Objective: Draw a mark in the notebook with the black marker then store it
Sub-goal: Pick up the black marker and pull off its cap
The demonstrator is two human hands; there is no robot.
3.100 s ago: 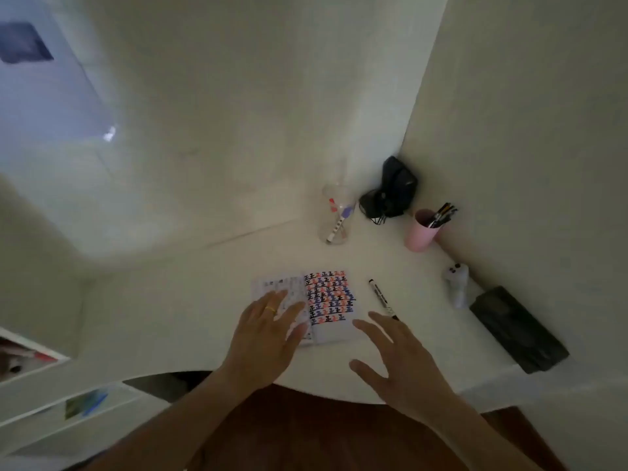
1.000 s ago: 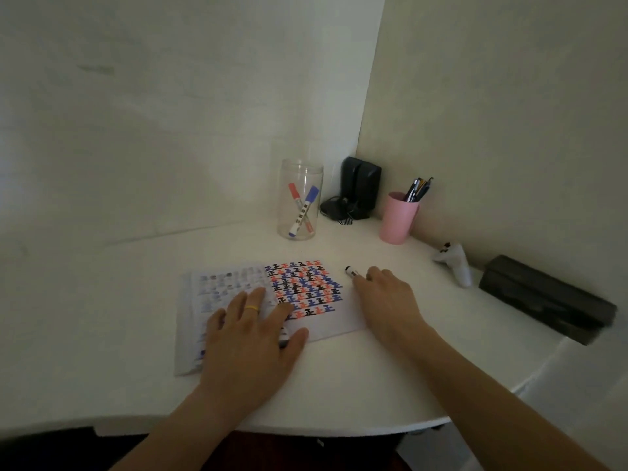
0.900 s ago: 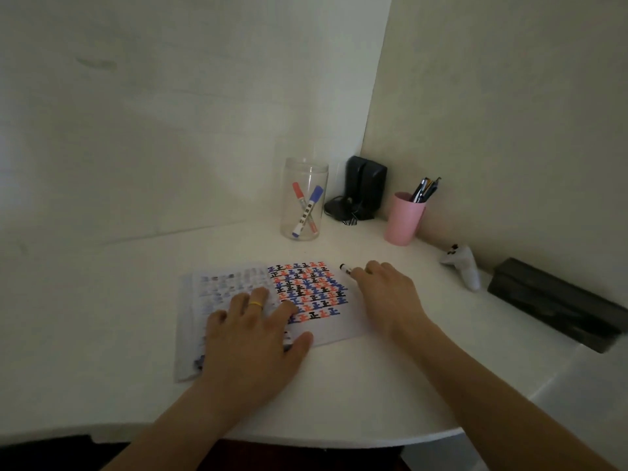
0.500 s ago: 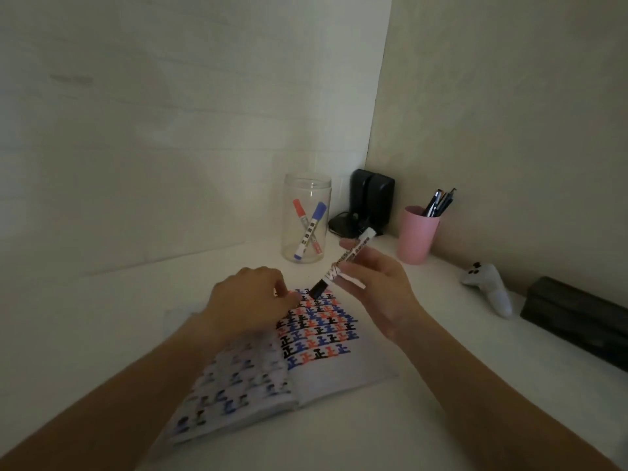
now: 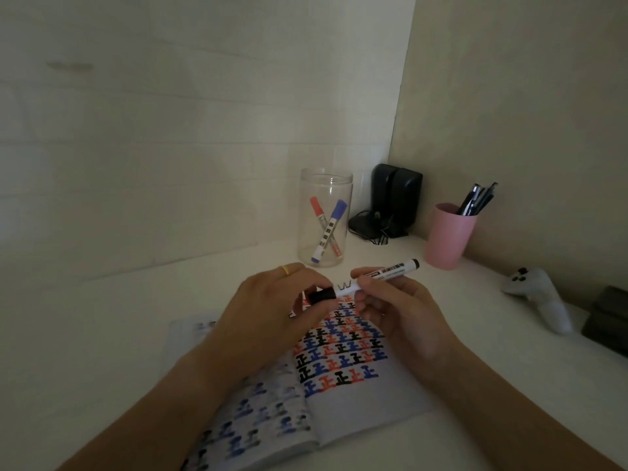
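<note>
I hold the black marker (image 5: 370,277) level above the open notebook (image 5: 360,399). It has a white barrel and a black cap. My right hand (image 5: 397,314) grips the barrel near its middle. My left hand (image 5: 272,314), with a yellow ring, pinches the black cap at the marker's left end. The cap sits on the barrel. The notebook lies flat on the white desk (image 5: 102,334), its right page filled with rows of red, blue and black marks down to a blank lower strip.
A clear jar (image 5: 325,217) holding a red and a blue marker stands behind the notebook. Black speakers (image 5: 394,200) fill the corner, a pink cup (image 5: 447,236) of pens beside them. A white controller (image 5: 540,299) and a dark box (image 5: 608,321) lie at right.
My right hand picked the marker up off the desk. My left hand left the notebook page and came up to close on the marker's cap. The marker now lies more level.
</note>
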